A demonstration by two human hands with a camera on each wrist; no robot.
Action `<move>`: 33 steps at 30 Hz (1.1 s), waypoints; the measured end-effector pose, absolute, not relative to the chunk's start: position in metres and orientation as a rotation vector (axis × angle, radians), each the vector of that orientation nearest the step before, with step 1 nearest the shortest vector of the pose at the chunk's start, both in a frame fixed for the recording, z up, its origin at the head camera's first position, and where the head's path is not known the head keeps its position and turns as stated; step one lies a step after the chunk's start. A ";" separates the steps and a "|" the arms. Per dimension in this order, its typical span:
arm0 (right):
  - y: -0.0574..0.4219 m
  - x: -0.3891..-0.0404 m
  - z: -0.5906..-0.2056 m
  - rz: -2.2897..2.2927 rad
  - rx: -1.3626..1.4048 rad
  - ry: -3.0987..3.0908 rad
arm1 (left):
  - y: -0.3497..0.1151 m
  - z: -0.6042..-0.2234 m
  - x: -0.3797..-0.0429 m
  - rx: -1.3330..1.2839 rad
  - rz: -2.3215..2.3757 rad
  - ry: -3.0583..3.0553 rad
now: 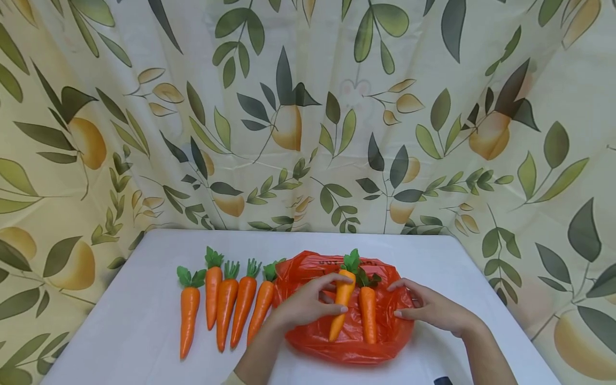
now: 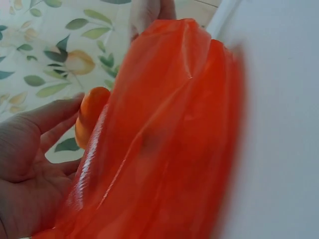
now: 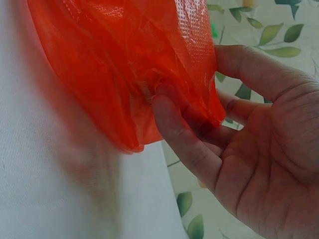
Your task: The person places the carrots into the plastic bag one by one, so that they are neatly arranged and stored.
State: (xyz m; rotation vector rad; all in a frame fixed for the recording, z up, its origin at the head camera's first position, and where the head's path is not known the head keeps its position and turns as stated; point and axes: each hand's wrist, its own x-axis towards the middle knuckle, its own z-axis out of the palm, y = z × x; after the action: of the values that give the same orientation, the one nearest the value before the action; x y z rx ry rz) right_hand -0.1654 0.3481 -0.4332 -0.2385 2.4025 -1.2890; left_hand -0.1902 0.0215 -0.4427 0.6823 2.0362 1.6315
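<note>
In the head view my left hand (image 1: 300,305) pinches an orange carrot (image 1: 344,293) with a green leafy top between thumb and fingers, over a red plastic bag (image 1: 346,353). Another carrot (image 1: 368,315) lies on the bag, just right of the held one. My right hand (image 1: 435,309) holds the bag's right edge; the right wrist view shows its thumb and fingers on either side of the thin plastic (image 3: 104,59). From the left wrist, the bag (image 2: 164,119) covers most of the held carrot, leaving its rounded orange end (image 2: 90,117) in sight.
Several carrots (image 1: 227,305) lie side by side on the white table (image 1: 130,331), left of the bag. One carrot (image 1: 189,321) sits slightly apart at the far left. A small dark object (image 1: 443,380) shows at the front edge. Behind hangs a leaf-and-fruit patterned curtain (image 1: 308,176).
</note>
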 end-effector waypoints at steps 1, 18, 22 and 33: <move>0.348 -0.165 -0.433 -1.287 -0.237 2.404 | 0.023 -0.444 -0.190 0.680 1.624 2.035; 0.347 -0.167 -0.435 -1.312 -0.307 2.365 | 0.053 -0.464 -0.187 0.610 1.569 2.065; 0.347 -0.168 -0.436 -1.318 -0.312 2.354 | 0.058 -0.468 -0.186 0.597 1.562 2.081; 0.348 -0.168 -0.434 -1.308 -0.320 2.362 | 0.066 -0.486 -0.185 0.618 1.460 2.185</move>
State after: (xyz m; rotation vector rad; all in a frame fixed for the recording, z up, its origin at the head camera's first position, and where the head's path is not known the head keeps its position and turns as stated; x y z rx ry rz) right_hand -0.1675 0.3476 -0.4341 -0.3200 2.3617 -1.3075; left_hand -0.1855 0.0665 -0.4860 0.6179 2.1853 1.4598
